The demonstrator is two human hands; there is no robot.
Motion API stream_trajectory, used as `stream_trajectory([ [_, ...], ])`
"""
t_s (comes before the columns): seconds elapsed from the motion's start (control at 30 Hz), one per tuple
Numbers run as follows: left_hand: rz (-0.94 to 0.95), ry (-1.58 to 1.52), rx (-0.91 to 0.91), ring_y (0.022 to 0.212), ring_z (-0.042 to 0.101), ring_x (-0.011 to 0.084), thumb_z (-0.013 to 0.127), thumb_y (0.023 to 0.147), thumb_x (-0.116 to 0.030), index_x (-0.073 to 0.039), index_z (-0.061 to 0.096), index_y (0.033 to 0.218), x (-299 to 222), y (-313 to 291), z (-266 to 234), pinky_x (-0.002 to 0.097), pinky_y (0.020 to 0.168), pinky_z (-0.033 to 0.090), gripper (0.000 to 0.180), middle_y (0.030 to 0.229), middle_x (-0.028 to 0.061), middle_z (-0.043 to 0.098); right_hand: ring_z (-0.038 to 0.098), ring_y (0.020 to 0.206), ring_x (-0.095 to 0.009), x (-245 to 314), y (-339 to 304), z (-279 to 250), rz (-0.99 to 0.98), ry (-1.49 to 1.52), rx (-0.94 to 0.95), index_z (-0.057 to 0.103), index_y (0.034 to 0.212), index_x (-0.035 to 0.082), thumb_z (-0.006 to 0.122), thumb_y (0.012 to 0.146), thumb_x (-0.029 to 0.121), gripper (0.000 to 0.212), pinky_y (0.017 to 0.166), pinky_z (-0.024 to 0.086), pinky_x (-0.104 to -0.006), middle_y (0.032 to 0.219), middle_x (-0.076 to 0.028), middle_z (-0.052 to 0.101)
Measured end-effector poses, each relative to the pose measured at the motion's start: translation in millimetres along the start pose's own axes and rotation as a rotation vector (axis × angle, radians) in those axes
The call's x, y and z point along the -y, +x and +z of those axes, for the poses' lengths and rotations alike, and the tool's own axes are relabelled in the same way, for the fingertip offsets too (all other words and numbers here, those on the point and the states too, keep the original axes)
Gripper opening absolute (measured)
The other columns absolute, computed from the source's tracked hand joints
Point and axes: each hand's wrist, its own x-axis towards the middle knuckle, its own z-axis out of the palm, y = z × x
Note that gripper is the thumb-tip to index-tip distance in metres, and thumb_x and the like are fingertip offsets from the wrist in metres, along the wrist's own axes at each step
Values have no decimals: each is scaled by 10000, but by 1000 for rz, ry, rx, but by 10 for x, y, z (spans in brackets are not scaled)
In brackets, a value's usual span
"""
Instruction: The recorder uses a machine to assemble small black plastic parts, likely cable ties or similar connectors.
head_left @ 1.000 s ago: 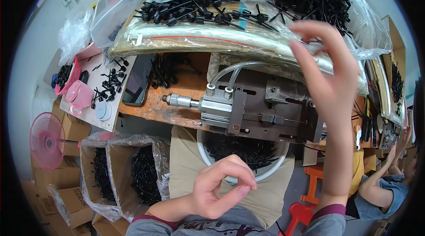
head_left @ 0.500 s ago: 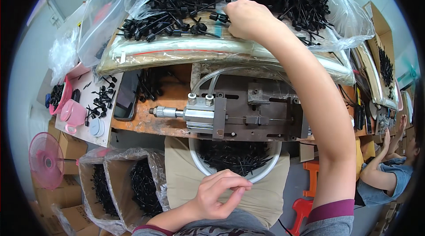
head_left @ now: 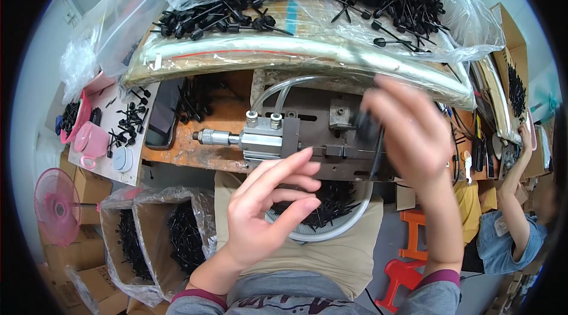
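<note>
My right hand, smeared by motion, is above the right end of a dark metal fixture. It holds a black plastic part with a thin stem, also blurred. My left hand is open, fingers apart and pointing right, at the fixture's front edge. Nothing is in it. On the fixture sit a silver air cylinder with two clear hoses and a small clamp block. Below, on my lap, stands a white basket of black parts, partly hidden by my left hand.
A plastic-lined box heaped with black stemmed parts spans the back. Two lined cartons of parts stand lower left. Left are a pink mug, a white lidded jar and a pink fan. A co-worker sits right, near a red stool.
My right hand has come back from the pile to the fixture, bringing a black part. My left hand has risen from the basket rim towards the fixture, and its fingers have spread.
</note>
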Motion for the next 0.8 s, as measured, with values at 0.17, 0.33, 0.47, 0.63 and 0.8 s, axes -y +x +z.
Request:
stream_trajectory([
  [0.17, -68, -24, 203, 925, 666, 225, 737, 685, 140, 79, 633, 1133, 59, 18, 58, 289, 816, 588, 464, 1124, 185, 601, 613, 650, -207, 536, -478, -39, -6, 0, 67, 673, 858, -84, 673, 664, 32, 226, 578, 527, -258, 1004, -238, 648],
  [0.33, 61, 151, 236, 858, 673, 208, 807, 653, 39, 25, 678, 1062, 88, -37, 145, 283, 748, 573, 429, 1005, 133, 653, 644, 702, -230, 724, -637, -115, 70, 82, 69, 688, 861, -83, 696, 662, 32, 230, 651, 575, -285, 1021, -234, 648],
  [0.47, 270, 335, 238, 812, 665, 217, 815, 651, -6, -14, 699, 1005, 167, -32, 190, 299, 682, 541, 373, 911, 93, 669, 670, 751, -254, 727, -786, -126, 130, 59, 100, 705, 881, -76, 701, 659, 48, 254, 674, 585, -307, 1050, -243, 640],
  [0.63, 300, 638, 221, 844, 644, 241, 775, 668, 7, -19, 692, 1010, 306, -14, 249, 320, 709, 534, 352, 972, 104, 647, 678, 738, -252, 777, -904, -152, 421, -48, -39, 707, 983, -39, 751, 705, -54, 282, 627, 556, -295, 1085, -217, 649],
  [0.8, 415, 924, 233, 890, 648, 256, 707, 732, -52, 0, 669, 994, 511, 34, 313, 365, 795, 532, 270, 1207, 142, 621, 673, 742, -245, 824, -1005, -195, 478, -74, -56, 716, 987, -19, 767, 704, -36, 289, 620, 547, -289, 1089, -214, 646],
])
